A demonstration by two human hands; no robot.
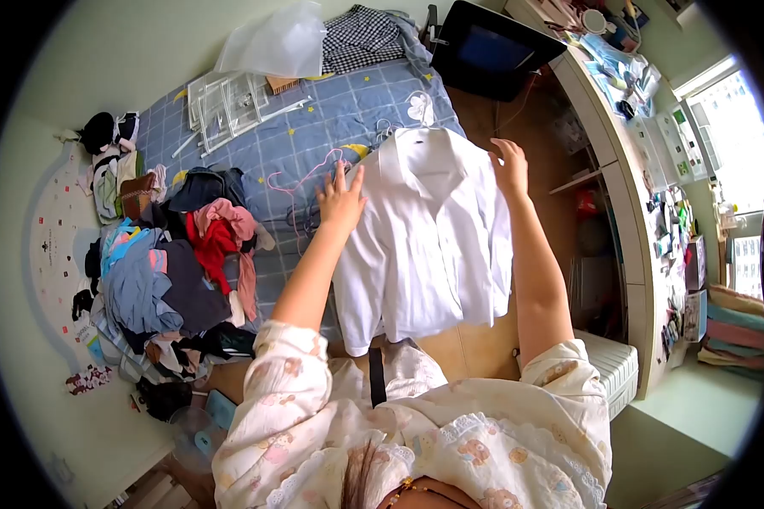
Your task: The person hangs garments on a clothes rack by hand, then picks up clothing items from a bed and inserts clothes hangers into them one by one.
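Observation:
A white long-sleeved collared shirt [433, 246] lies front up at the bed's edge, its lower part reaching past the edge toward my body. My left hand [341, 204] is at the shirt's left shoulder, fingers spread, holding nothing. On the other side, my right hand [509, 168] is beside the right shoulder with its fingers apart and nothing in them; whether it touches the cloth I cannot tell. Pink wire hangers [301, 180] lie just left of my left hand. Above the collar is a white, flower-like shape [419, 108].
A large heap of clothes [174, 276] covers the bed's left side. White racks [229, 106], a translucent plastic bag [273, 42] and a checked cloth [361, 41] lie at the far end. A dark monitor [492, 49] and a cluttered long desk [607, 144] stand right.

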